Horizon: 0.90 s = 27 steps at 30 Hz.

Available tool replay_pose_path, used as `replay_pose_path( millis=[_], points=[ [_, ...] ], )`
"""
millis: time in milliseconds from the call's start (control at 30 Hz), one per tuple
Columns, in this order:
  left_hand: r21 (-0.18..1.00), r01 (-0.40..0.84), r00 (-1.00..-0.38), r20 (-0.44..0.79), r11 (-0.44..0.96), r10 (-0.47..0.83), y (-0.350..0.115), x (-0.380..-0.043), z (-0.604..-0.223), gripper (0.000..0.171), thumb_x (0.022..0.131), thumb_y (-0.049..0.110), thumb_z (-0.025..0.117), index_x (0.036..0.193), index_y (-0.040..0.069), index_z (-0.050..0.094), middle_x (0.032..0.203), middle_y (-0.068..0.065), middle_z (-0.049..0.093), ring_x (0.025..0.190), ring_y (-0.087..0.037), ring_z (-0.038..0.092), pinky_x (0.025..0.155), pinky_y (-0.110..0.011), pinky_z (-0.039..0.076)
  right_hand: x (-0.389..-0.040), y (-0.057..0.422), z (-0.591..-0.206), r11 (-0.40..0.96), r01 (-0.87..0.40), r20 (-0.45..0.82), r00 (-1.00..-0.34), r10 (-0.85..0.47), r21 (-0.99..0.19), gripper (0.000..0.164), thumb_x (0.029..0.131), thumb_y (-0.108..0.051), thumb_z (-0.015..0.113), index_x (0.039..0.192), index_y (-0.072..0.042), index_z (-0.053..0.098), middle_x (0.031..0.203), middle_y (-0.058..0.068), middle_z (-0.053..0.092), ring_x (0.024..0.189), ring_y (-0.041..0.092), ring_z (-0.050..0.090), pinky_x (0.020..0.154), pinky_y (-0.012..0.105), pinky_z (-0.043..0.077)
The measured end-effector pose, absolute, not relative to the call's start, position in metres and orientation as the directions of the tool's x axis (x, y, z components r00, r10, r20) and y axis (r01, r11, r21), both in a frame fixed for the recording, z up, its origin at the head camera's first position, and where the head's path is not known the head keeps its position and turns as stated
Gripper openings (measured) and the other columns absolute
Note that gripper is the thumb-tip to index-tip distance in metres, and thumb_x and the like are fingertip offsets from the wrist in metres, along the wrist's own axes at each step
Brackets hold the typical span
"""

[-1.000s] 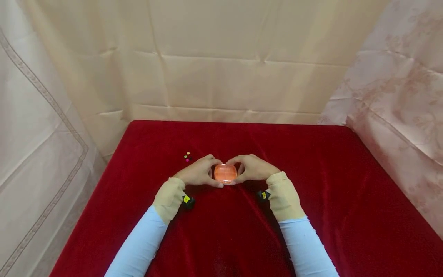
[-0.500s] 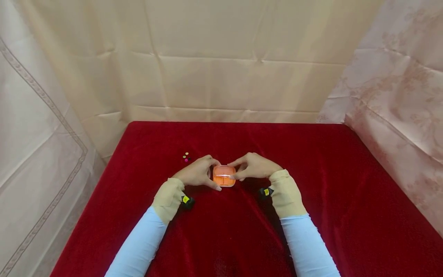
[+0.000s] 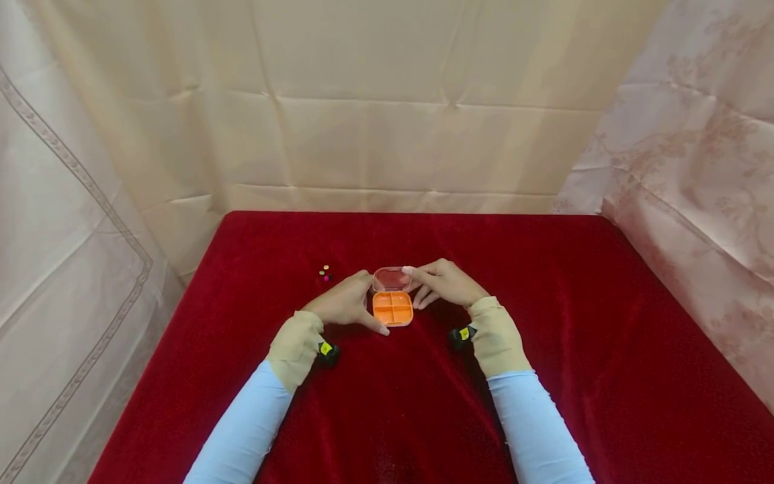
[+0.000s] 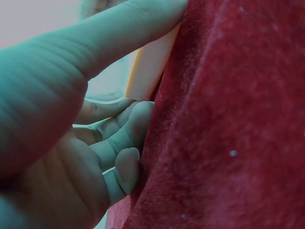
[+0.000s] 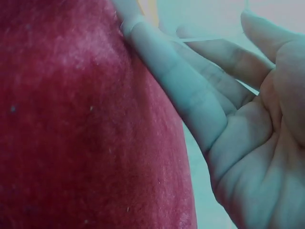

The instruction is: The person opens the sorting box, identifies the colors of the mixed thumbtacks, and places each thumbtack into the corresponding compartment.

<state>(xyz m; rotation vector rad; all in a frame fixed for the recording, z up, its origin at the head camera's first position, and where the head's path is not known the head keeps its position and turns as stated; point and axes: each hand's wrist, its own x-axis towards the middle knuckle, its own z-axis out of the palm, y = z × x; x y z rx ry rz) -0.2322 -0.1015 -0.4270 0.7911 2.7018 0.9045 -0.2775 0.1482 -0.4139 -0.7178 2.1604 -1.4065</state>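
A small orange pill box (image 3: 393, 308) rests on the red cloth in front of me in the head view, its compartments bare. Its clear lid (image 3: 390, 278) is hinged up at the far side. My left hand (image 3: 346, 302) grips the box's left side, thumb along the near edge and fingers behind; the left wrist view shows the thumb (image 4: 128, 28) across the box's pale side wall (image 4: 153, 62). With thumb and fingers, my right hand (image 3: 449, 282) pinches the raised lid at its right edge. Its lower fingers (image 5: 181, 86) reach down beside the box in the right wrist view.
Several tiny coloured pieces (image 3: 326, 273), yellow, green, pink and dark, lie on the cloth beyond my left hand. The red velvet cloth (image 3: 544, 302) covers the table. Pale curtains (image 3: 393, 134) hang behind it and at both sides.
The clear lid has swung up and away from the box, uncovering the orange compartments. My right hand has moved slightly away from me with it; the left hand stays at the box.
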Motion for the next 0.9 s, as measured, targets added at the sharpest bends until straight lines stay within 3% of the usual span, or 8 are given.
replay_pose_path(
  millis=[400, 600, 733, 900],
  points=[
    [0.600, 0.412, -0.852, -0.015, 0.686, 0.524, -0.0968, -0.2354, -0.4293, 0.073, 0.059, 0.050, 0.089, 0.110, 0.010, 0.056, 0.105, 0.000, 0.050, 0.095, -0.013, 0.048, 0.083, -0.026, 0.043, -0.2753, 0.1464, -0.4101, 0.408, -0.134, -0.142, -0.804, -0.577, -0.903, 0.048, 0.099, -0.044, 0.055, 0.108, 0.000, 0.069, 0.093, 0.015, 0.070, 0.075, 0.030, 0.069, 0.068, 0.039, 0.055],
    [0.615, 0.362, -0.876, -0.034, 0.701, 0.481, -0.0971, -0.2356, -0.4278, 0.071, 0.063, 0.045, 0.088, 0.116, 0.009, 0.058, 0.105, -0.002, 0.050, 0.096, -0.016, 0.048, 0.082, -0.027, 0.043, -0.2742, 0.1542, -0.4099, 0.437, -0.047, -0.251, -0.762, -0.597, -0.898, 0.032, 0.090, -0.020, 0.072, 0.108, 0.004, 0.062, 0.093, 0.020, 0.066, 0.077, 0.031, 0.069, 0.071, 0.041, 0.055],
    [0.598, 0.338, -0.884, -0.062, 0.726, 0.463, -0.0984, -0.2349, -0.4267, 0.072, 0.065, 0.048, 0.087, 0.118, 0.008, 0.059, 0.107, -0.002, 0.050, 0.097, -0.016, 0.048, 0.082, -0.026, 0.043, -0.2731, 0.1536, -0.4103, 0.415, -0.001, -0.281, -0.733, -0.619, -0.910, 0.031, 0.086, -0.007, 0.073, 0.106, 0.008, 0.055, 0.093, 0.022, 0.064, 0.076, 0.033, 0.069, 0.071, 0.044, 0.055],
    [0.586, 0.328, -0.892, -0.065, 0.741, 0.447, -0.0977, -0.2338, -0.4271, 0.073, 0.064, 0.051, 0.086, 0.116, 0.007, 0.059, 0.106, -0.003, 0.050, 0.096, -0.016, 0.048, 0.082, -0.026, 0.043, -0.2707, 0.1490, -0.4087, 0.419, -0.030, -0.272, -0.719, -0.639, -0.907, 0.027, 0.086, 0.000, 0.070, 0.105, 0.010, 0.053, 0.090, 0.023, 0.065, 0.074, 0.034, 0.068, 0.069, 0.044, 0.055]
  ],
)
